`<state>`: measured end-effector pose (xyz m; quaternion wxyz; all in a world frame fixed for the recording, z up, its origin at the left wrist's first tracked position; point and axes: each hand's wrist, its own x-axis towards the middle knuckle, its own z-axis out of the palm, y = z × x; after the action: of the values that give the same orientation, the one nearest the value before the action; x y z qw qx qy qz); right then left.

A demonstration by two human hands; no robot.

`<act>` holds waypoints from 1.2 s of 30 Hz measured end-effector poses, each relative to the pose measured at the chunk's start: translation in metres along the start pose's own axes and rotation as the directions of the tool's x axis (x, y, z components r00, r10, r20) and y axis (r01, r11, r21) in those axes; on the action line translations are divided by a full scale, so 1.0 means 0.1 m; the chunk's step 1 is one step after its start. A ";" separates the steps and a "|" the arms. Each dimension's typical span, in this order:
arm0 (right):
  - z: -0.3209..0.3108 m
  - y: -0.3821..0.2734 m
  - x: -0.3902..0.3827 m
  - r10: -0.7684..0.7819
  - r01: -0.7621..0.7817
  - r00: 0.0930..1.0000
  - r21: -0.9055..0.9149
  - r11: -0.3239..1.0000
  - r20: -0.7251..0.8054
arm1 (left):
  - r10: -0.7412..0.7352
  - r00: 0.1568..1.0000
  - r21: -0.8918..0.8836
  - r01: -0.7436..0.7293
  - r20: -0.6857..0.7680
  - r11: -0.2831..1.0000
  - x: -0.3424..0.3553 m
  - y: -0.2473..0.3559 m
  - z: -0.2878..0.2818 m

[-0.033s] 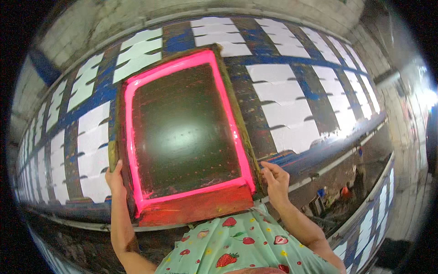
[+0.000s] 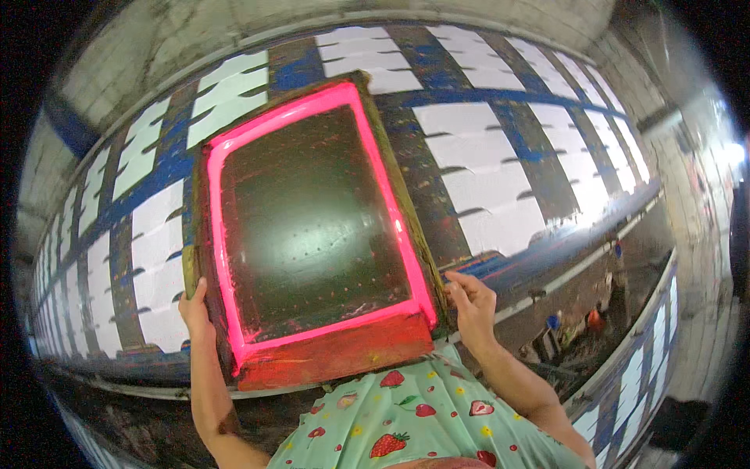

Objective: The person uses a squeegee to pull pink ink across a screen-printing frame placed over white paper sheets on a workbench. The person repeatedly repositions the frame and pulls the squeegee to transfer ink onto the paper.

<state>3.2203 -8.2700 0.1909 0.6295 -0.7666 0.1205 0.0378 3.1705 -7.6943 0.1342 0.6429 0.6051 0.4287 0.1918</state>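
A large screen printing frame [image 2: 394,223] tilts in front of me, its dark mesh [image 2: 312,180] bordered by wet bright pink ink [image 2: 383,164]. Along its near end runs a red-stained strip [image 2: 336,353], close against my strawberry-patterned garment. My left hand [image 2: 197,313] grips the frame's left side near the lower corner, thumb up along the edge. On the opposite side, my right hand [image 2: 470,301] has its fingers curled in a pinch at the frame's right edge. The undersides of both grips are hidden. Beneath the frame, white cut pieces [image 2: 478,176] lie in rows on the table.
The long dark table [image 2: 406,152], streaked with blue, stretches away to both sides. A metal rail [image 2: 539,301] follows its near edge. Below right are small colourful containers [image 2: 553,322] and another table with white pieces [image 2: 631,375]. A block wall [image 2: 187,47] stands beyond.
The frame's far end and the table's white pieces sit slightly further left in the picture. My right hand is a touch higher; both hands keep their hold.
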 end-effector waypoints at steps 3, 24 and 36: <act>-0.11 -0.07 0.15 -0.108 0.113 0.992 0.089 0.990 -0.060 | 0.018 0.999 0.020 -0.019 0.043 1.000 -0.14 0.16 0.18; -3.49 0.80 2.30 -0.138 0.117 0.980 -0.141 0.983 -0.146 | 0.208 0.978 -0.154 -0.203 0.019 0.967 -2.27 -0.24 3.94; -4.25 0.85 2.58 -0.123 0.092 0.986 -0.245 0.965 -0.115 | 0.194 0.981 -0.099 -0.193 0.001 0.976 -2.70 -0.40 4.56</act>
<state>3.4107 -8.7346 0.1424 0.5246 -0.8432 0.1135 -0.0319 3.3661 -8.1891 0.1374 0.6522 0.6126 0.3546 0.2712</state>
